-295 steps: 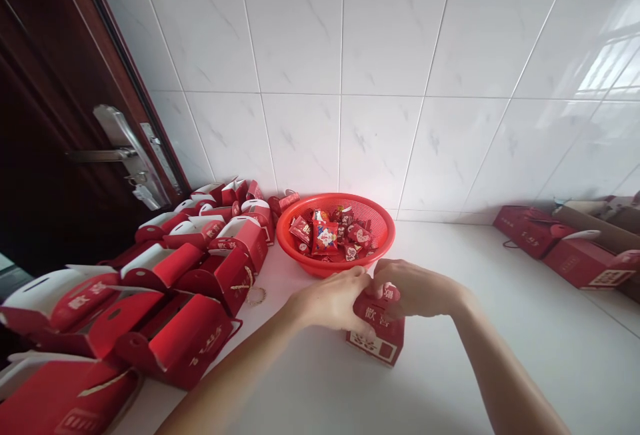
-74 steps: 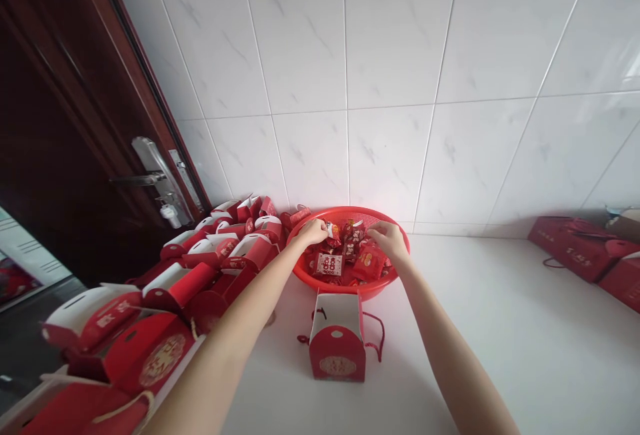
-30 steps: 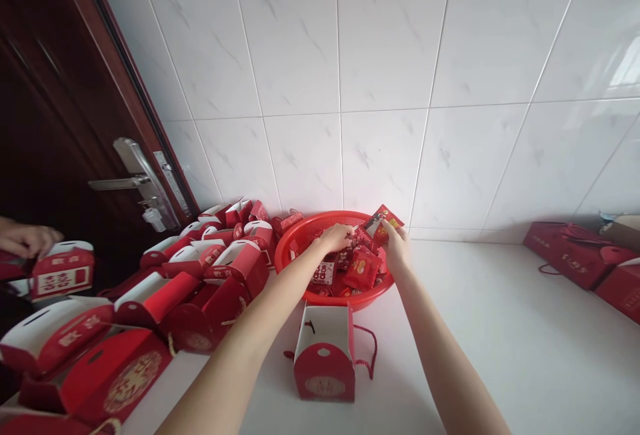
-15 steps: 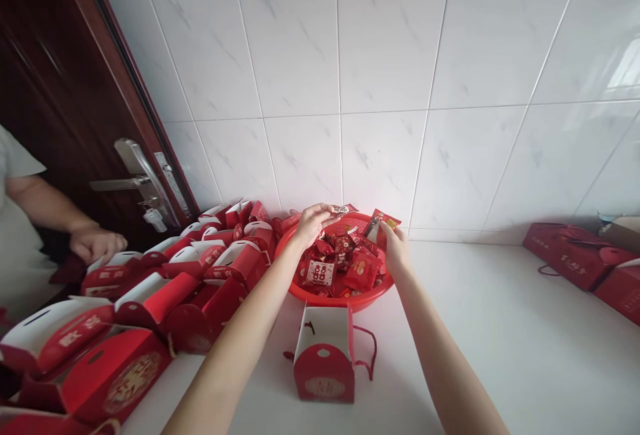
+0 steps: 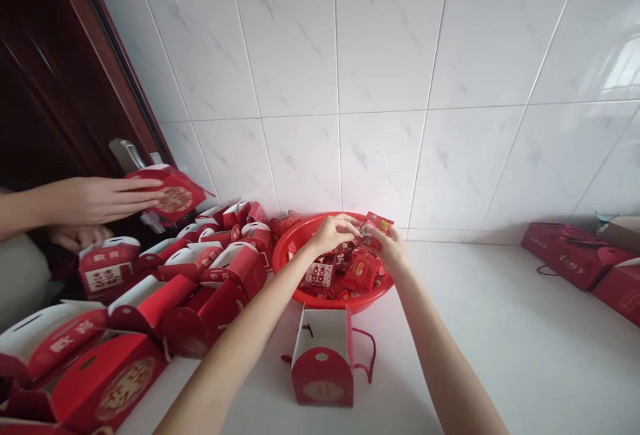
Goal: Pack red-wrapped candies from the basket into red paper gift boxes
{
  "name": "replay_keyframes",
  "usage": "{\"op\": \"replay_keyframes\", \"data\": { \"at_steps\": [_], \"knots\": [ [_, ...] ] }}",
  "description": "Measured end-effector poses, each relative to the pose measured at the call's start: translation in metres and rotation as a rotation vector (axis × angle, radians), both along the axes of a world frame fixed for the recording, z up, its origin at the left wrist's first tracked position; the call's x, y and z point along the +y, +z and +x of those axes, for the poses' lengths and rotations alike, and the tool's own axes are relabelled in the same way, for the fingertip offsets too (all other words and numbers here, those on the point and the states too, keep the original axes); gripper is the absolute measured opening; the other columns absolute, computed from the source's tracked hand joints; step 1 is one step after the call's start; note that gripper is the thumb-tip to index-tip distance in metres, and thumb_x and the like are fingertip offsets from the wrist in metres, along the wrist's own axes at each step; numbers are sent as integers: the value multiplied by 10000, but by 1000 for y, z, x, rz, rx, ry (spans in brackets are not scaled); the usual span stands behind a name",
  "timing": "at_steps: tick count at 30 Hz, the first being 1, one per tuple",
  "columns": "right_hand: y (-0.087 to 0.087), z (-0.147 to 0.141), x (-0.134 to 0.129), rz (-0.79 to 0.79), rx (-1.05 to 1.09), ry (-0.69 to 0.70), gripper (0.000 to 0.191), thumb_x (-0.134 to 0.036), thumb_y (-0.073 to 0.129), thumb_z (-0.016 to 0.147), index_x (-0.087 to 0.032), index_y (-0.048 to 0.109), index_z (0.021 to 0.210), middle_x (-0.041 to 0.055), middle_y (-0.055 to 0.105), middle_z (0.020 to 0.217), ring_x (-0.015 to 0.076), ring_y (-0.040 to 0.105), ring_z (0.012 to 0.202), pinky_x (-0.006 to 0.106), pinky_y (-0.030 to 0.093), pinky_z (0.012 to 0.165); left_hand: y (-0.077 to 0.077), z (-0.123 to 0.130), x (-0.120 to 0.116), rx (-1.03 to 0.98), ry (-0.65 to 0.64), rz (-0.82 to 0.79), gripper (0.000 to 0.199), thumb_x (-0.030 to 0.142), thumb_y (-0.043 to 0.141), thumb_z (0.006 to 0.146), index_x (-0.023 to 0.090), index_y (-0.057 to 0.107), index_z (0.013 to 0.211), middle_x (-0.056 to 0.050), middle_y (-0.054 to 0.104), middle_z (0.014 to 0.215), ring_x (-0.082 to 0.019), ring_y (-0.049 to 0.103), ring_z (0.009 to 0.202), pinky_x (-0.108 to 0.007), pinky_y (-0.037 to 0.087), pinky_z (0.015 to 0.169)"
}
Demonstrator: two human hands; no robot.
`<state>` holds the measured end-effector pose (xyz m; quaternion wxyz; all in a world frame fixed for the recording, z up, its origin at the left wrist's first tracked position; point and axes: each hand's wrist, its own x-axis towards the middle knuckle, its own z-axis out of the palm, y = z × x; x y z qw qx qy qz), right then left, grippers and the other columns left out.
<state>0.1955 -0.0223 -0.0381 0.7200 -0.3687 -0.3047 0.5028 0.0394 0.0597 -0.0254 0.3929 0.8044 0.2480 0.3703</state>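
Over a red plastic basket (image 5: 280, 255) of wrapped sweets, both of my hands are close together. My left hand (image 5: 334, 233) has its fingers pinched on a small patterned packet (image 5: 364, 232). My right hand (image 5: 390, 248) is closed on a red packet (image 5: 381, 223) whose top shows above the fingers, beside the first one. Below them in the basket lie a white packet with red characters (image 5: 320, 275) and a red packet (image 5: 361, 271). An open red box (image 5: 324, 381) with a cord handle stands in front of the basket.
Many open red boxes (image 5: 150, 305) crowd the left side of the white table (image 5: 500, 341). Another person's hand (image 5: 95, 201) holds a red box (image 5: 175, 196) above them. Closed red boxes (image 5: 565, 255) sit at the right by the tiled wall.
My left hand has moved right and slightly down with its packet, meeting my right hand. At the left, the other person's hand now holds a red box in the air.
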Motion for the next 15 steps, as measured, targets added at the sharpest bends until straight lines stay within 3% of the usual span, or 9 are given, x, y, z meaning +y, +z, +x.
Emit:
{"op": "replay_keyframes", "data": {
  "at_steps": [2, 6, 10, 12, 15],
  "knots": [
    [1, 0, -1, -13, 1, -14, 395, -261, 904, 519, -178, 669, 825, 26, 752, 768, 196, 712, 669, 285, 611, 553, 0, 1, 0, 47, 12, 25, 115, 133, 678, 714, 180, 778, 744, -83, 698, 1148, -212, 679, 988, -332, 544, 864],
    [4, 0, -2, -44, 68, -124, 351, -196, 885, 518, -188, 632, 762, -5, 728, 699, 160, 692, 603, 238, 578, 509, -2, 1, 4, 153, 190, 100, 267, 33, 530, 736, 160, 763, 763, -57, 756, 986, -188, 690, 955, -300, 536, 885],
    [5, -1, -4, -37, 89, -171, 349, -194, 878, 539, -203, 611, 762, -12, 722, 695, 167, 704, 617, 244, 586, 533, -1, 0, 13, 573, 240, 66, 354, 14, 513, 749, 215, 788, 849, 1, 784, 939, -155, 707, 919, -211, 524, 813],
    [5, -1, -5, -34, 78, -176, 356, -209, 878, 550, -208, 606, 779, -8, 724, 703, 179, 712, 627, 260, 594, 544, -1, -4, 18, 702, 289, 45, 340, 28, 544, 754, 243, 788, 854, 12, 787, 957, -151, 710, 908, -189, 511, 757],
    [5, -1, -6, -49, 77, -184, 334, -208, 859, 572, -204, 612, 796, 3, 727, 714, 176, 710, 620, 258, 590, 533, -2, -17, 27, 785, 463, 25, 213, 94, 612, 758, 213, 775, 827, -48, 785, 922, -196, 715, 883, -225, 504, 707]
  ]
}}
